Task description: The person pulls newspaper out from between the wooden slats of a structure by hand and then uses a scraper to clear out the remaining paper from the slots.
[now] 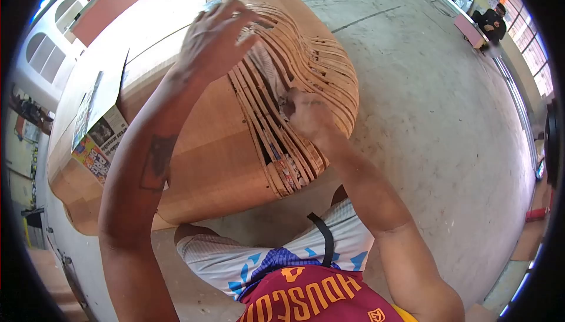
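In front of me lies a large curved brown form (pixel 200 169) with a smooth skin of thin board or card. Its near right end is built of many thin curved slats (pixel 338 80) with dark gaps between them. My left hand (pixel 218 42) is over the upper slats, thumb apart and fingers partly bent, with no held thing visible. A small light-blue thing (pixel 213 3) shows by its fingers. My right hand (pixel 309 113) is closed low among the slats, at the lower end of a greyish-white strip (pixel 268 69), perhaps cloth or paper. Its fingertips are partly hidden.
Printed newspaper sheets (pixel 106 139) lie on the form's left side. Grey concrete floor (pixel 424 163) stretches to the right. A person (pixel 491 22) sits by the far wall near a pink panel (pixel 469 30). White arched pieces (pixel 47 57) stand at the upper left.
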`<state>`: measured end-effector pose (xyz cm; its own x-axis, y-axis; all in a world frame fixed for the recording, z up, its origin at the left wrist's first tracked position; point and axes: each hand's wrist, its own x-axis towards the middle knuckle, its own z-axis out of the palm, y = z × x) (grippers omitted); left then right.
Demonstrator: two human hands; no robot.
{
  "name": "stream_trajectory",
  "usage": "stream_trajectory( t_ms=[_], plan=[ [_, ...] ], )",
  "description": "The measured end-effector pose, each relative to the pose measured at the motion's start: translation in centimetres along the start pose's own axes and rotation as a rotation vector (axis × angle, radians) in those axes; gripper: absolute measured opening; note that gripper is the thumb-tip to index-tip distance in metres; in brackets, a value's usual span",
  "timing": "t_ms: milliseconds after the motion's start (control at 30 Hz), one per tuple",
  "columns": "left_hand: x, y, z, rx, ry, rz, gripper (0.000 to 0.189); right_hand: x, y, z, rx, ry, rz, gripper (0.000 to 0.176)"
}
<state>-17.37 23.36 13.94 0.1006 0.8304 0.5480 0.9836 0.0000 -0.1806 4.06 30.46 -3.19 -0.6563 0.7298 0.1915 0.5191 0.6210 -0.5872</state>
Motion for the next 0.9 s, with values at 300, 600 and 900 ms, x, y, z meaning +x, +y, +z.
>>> stream_trajectory(
  t_ms=[300, 600, 900],
  plan=[
    [-5.4, -3.9, 1.6, 0.110, 0.155, -0.285, 0.053, -1.5, -0.8, 1.4, 0.017, 0.165, -0.151, 0.024],
    [-8.7, -7.5, 4.6, 0.115, 0.048, -0.524, 0.066, -1.2, -1.0, -1.5, 0.130, -0.153, 0.083, 0.031],
    [-9.2, -7.7, 4.6, 0.118, 0.058, -0.539, 0.067, -0.9, -3.5, 0.1, -0.101, -0.141, 0.140, 0.045]
  ],
)
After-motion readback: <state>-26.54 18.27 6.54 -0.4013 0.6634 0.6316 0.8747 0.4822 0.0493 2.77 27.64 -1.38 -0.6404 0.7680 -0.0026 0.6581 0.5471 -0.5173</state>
